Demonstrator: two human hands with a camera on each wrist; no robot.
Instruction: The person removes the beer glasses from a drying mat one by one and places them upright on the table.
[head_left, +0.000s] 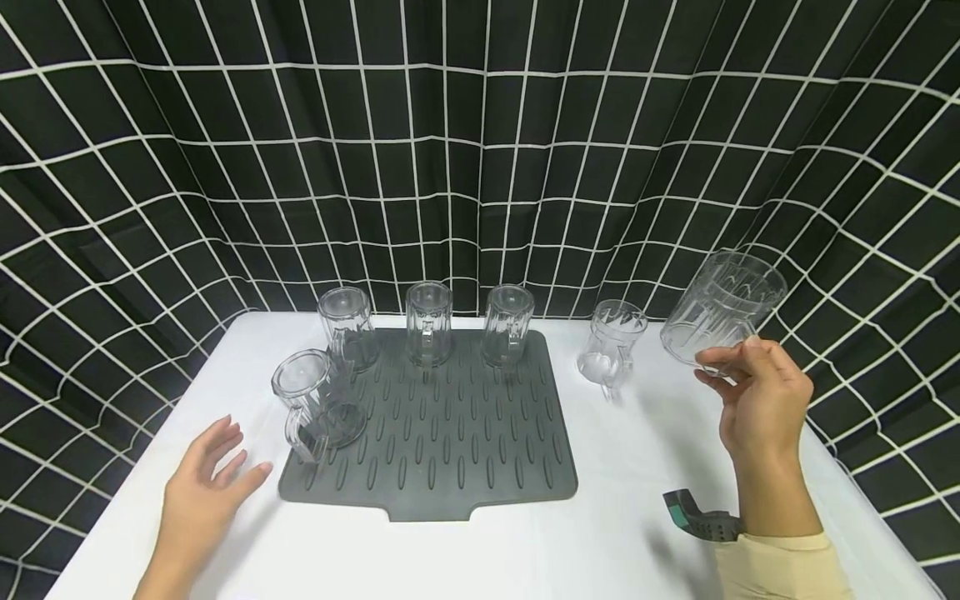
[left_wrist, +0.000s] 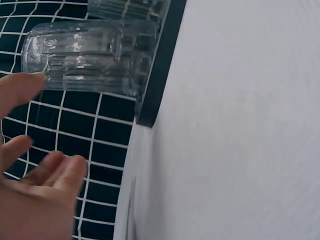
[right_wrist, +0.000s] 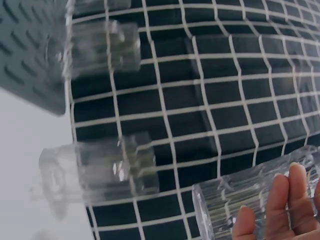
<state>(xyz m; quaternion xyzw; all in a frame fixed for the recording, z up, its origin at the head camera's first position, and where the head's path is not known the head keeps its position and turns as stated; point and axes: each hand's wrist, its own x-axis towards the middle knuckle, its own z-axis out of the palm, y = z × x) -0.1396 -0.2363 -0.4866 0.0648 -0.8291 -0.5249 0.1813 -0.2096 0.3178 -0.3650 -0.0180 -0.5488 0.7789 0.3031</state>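
Observation:
My right hand holds a clear glass mug above the white table at the right, thumb and fingers pinching it near its lower side. In the right wrist view, fingers lie along that mug's ribbed wall. At the left, my left hand hovers with fingers apart and nothing in them. Nearest to it is a glass mug on the left edge of the dark grey drying mat, its handle towards me. Another glass mug stands on the table between the mat and my right hand.
Along the mat's back edge stand a left mug, a middle mug and a right mug, all upside down. A black curtain with white grid lines rises behind the white table and along both sides.

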